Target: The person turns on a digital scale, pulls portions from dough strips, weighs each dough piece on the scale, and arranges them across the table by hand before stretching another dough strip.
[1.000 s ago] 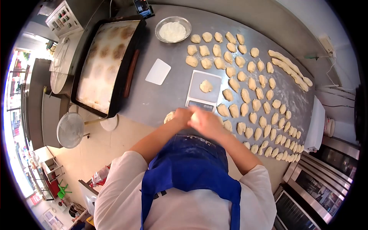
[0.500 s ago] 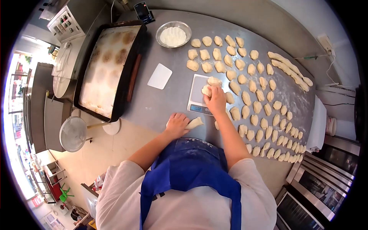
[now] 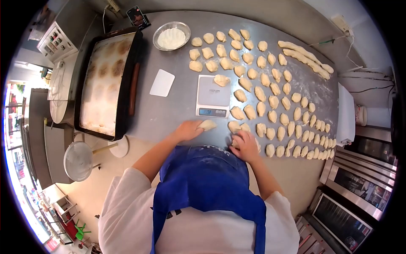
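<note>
My left hand is closed round one end of a dough strip near the table's front edge. To the right, my right hand has its fingers bent over a piece of dough at the edge, beside other pieces. Between and beyond my hands is a white scale with a lit display. One dough piece rests at the far right corner of its plate. Rows of dough pieces cover the right part of the table.
A bowl of flour and a white scraper lie left of the rows. Farther left is a black-rimmed griddle. Two long dough ropes lie at the back right. A phone stands at the back.
My right hand has come back from the scale to the dough at the front edge. One dough piece remains on the plate. The view has shifted, moving the table leftward in the picture.
</note>
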`<state>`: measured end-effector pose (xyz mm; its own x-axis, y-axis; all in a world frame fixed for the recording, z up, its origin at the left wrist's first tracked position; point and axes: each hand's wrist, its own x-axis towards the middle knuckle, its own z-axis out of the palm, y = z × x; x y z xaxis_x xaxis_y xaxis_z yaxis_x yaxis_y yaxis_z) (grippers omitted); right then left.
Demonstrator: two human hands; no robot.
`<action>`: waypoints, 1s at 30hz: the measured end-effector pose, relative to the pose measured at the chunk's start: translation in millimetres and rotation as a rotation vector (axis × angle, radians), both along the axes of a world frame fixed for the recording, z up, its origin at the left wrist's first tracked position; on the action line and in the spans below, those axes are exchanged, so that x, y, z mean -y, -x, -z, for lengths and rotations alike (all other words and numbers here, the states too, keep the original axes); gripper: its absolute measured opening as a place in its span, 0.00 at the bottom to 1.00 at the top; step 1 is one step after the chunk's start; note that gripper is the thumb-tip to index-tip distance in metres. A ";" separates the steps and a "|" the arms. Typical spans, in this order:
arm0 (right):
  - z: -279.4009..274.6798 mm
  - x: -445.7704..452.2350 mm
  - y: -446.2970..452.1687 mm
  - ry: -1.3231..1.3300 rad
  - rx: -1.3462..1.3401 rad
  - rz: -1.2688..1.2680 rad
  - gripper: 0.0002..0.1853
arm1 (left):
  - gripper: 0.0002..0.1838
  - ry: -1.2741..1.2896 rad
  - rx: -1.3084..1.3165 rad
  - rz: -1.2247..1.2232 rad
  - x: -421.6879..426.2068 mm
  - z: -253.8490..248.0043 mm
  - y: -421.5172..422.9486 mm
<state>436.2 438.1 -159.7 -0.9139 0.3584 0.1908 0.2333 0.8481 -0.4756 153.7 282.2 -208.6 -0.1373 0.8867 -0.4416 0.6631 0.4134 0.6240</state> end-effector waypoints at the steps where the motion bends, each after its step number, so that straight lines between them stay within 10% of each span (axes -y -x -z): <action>1: 2.2 1.8 15.7 0.020 -0.024 -0.032 0.29 | 0.24 -0.001 0.042 0.011 -1.5 -1.1 2.6; 6: 25.2 15.8 100.0 0.153 -0.142 -0.169 0.29 | 0.25 0.198 0.567 -0.110 -18.5 -20.7 -1.2; 12: 15.5 12.5 114.9 0.328 0.270 -0.066 0.15 | 0.25 -0.067 0.114 0.055 -3.1 -23.1 12.1; 18: 6.5 13.7 129.3 0.092 0.502 -0.272 0.09 | 0.23 0.348 0.559 0.171 -44.3 -20.8 -1.8; 24: -9.2 2.7 124.0 0.029 0.436 -0.298 0.08 | 0.21 0.303 -0.202 0.400 -54.5 -49.4 -17.1; 30: -66.5 16.1 150.6 0.422 0.096 -0.292 0.16 | 0.31 0.182 -0.111 0.203 -40.0 -11.0 -0.3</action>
